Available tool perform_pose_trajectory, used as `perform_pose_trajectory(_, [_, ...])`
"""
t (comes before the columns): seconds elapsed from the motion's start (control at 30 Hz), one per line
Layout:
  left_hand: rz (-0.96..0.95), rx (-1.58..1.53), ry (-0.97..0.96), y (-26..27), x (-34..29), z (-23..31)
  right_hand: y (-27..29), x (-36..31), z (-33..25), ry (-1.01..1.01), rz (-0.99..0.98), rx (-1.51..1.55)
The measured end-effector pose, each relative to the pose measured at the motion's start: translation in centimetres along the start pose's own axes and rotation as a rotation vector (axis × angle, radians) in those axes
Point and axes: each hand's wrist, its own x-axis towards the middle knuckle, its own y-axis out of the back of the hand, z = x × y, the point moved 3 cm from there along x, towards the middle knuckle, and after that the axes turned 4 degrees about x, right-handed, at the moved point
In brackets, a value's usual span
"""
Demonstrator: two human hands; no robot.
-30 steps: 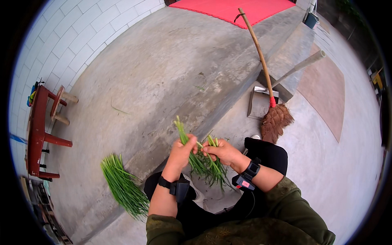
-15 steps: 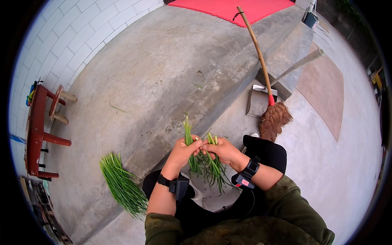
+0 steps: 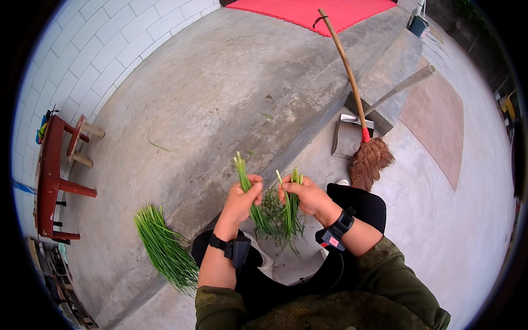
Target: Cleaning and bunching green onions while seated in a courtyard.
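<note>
My left hand (image 3: 242,201) is closed round a bunch of chives (image 3: 241,169), pale cut ends upward and green leaves hanging below. A short gap to the right, my right hand (image 3: 306,194) grips a second, looser bunch of chives (image 3: 290,215) between thumb and fingers, with one pale stem sticking out apart at its upper left. Between and below both hands, a heap of thin green scraps (image 3: 270,204) lies on the ground, partly hidden by the hanging leaves. A larger pile of long chives (image 3: 164,250) rests on the concrete step left of my knee.
Ahead to the right, a brown fibre broom (image 3: 372,160) leans by a metal dustpan (image 3: 346,137). The concrete step edge (image 3: 313,135) runs diagonally past my hands. A red bench (image 3: 50,176) and small wooden stool (image 3: 77,142) stand along the left wall; a red mat (image 3: 324,11) lies far ahead.
My hands have moved apart from where they met. The left has shifted slightly left and up with its bunch, the right slightly right with its own.
</note>
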Motion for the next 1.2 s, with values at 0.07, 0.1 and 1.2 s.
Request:
perform_pose_trajectory(0.07, [-0.037, 0.069, -0.001, -0.5, 0.0, -0.2, -0.4, -0.1, -0.8, 0.000, 0.037, 0.155])
perform_pose_trajectory(0.1, [-0.049, 0.084, 0.030, -0.8, -0.1, -0.4, -0.4, 0.0, -0.9, 0.001, 0.041, 0.156])
perform_pose_trajectory(1.2, [-0.113, 0.130, 0.072, -2.5, -0.2, -1.2, 0.0, 1.1, -0.7, 0.152, 0.105, 0.071])
